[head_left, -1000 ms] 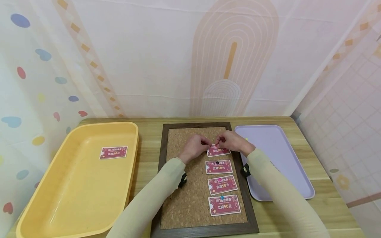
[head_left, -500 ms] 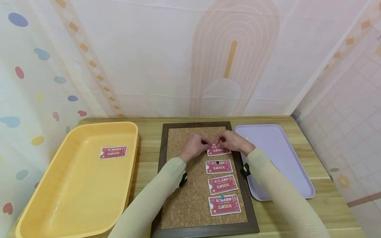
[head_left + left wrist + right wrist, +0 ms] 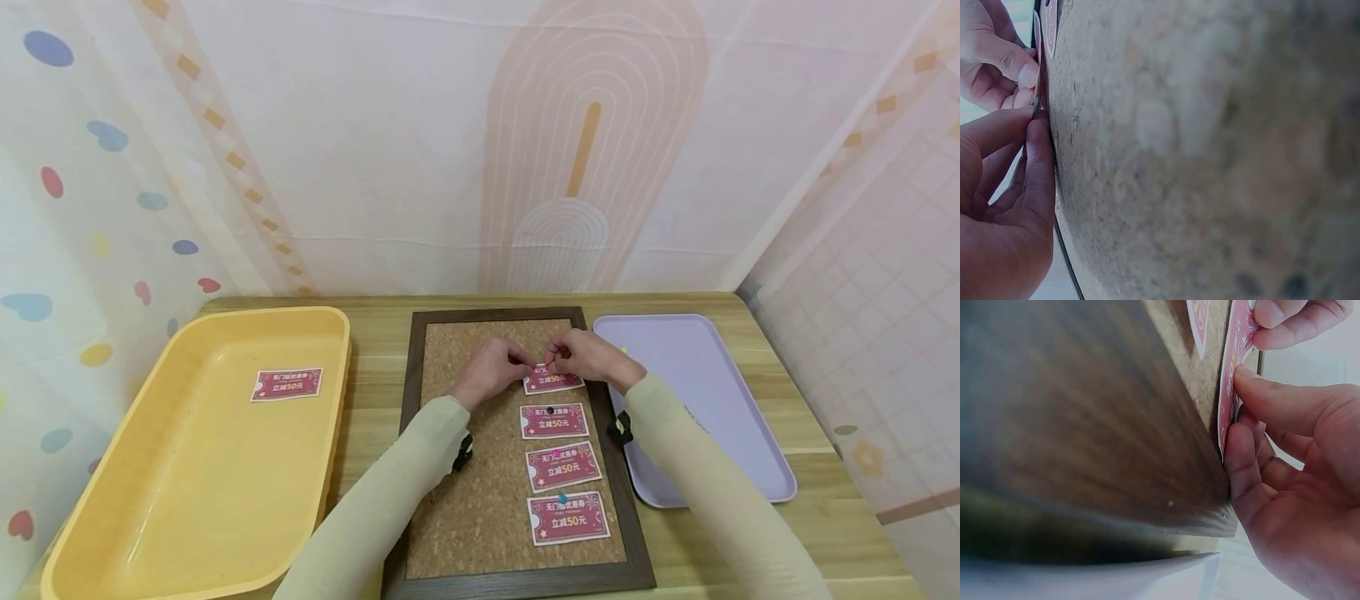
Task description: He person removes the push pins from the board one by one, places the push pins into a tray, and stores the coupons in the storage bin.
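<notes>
On the cork board (image 3: 465,533), a red paper coupon (image 3: 553,381) lies topmost in a column of coupons. My left hand (image 3: 491,368) pinches its upper left edge between thumb and finger. At the same coupon's top, my right hand (image 3: 588,357) pinches a small red push pin (image 3: 1032,89), mostly covered by the fingertips. Below, one coupon (image 3: 555,427) bears a black pin (image 3: 551,410). The one under that (image 3: 564,471) has a pink pin (image 3: 557,453), and the lowest coupon (image 3: 570,525) a blue pin (image 3: 562,498).
A deep yellow tray (image 3: 187,500) stands at the left with a single coupon (image 3: 287,385) in it. To the right of the board's dark frame (image 3: 637,550) lies a flat purple tray (image 3: 720,392), a small yellow thing (image 3: 624,350) near its left edge.
</notes>
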A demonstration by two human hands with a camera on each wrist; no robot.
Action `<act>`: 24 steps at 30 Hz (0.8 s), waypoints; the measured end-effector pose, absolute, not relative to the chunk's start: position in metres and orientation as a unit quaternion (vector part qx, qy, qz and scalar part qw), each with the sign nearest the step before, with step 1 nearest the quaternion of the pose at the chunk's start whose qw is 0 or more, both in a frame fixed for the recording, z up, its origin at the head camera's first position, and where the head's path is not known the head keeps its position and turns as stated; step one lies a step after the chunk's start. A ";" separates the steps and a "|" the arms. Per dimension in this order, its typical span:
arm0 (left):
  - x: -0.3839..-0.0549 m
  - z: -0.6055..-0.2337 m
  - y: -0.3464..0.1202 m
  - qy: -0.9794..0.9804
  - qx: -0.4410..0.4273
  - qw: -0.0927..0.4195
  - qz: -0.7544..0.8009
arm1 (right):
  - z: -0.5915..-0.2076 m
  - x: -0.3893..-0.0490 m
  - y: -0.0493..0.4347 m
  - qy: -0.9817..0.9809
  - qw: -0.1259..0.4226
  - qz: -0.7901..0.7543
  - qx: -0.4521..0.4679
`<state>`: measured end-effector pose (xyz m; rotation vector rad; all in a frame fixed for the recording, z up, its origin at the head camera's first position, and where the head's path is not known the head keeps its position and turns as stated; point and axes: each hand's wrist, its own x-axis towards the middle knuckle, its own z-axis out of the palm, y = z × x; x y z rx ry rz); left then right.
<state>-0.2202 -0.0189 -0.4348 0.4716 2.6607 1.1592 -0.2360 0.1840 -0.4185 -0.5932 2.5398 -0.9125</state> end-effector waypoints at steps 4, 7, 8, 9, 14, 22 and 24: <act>-0.220 -0.435 -0.018 0.900 0.161 0.102 0.392 | -0.418 -0.236 0.186 0.903 0.187 -0.321 -0.217; -0.220 -0.436 -0.017 0.899 0.165 0.102 0.392 | -0.418 -0.237 0.188 0.903 0.188 -0.320 -0.219; -0.220 -0.435 -0.017 0.899 0.166 0.102 0.392 | -0.419 -0.237 0.189 0.903 0.188 -0.319 -0.219; -0.220 -0.435 -0.017 0.899 0.167 0.102 0.392 | -0.419 -0.237 0.189 0.903 0.188 -0.319 -0.219; -0.221 -0.435 -0.017 0.898 0.170 0.103 0.392 | -0.420 -0.236 0.190 0.901 0.188 -0.326 -0.213; -0.223 -0.435 -0.017 0.900 0.167 0.104 0.389 | -0.421 -0.238 0.189 0.899 0.187 -0.338 -0.206; -0.224 -0.435 -0.018 0.900 0.166 0.106 0.389 | -0.421 -0.238 0.188 0.900 0.187 -0.336 -0.207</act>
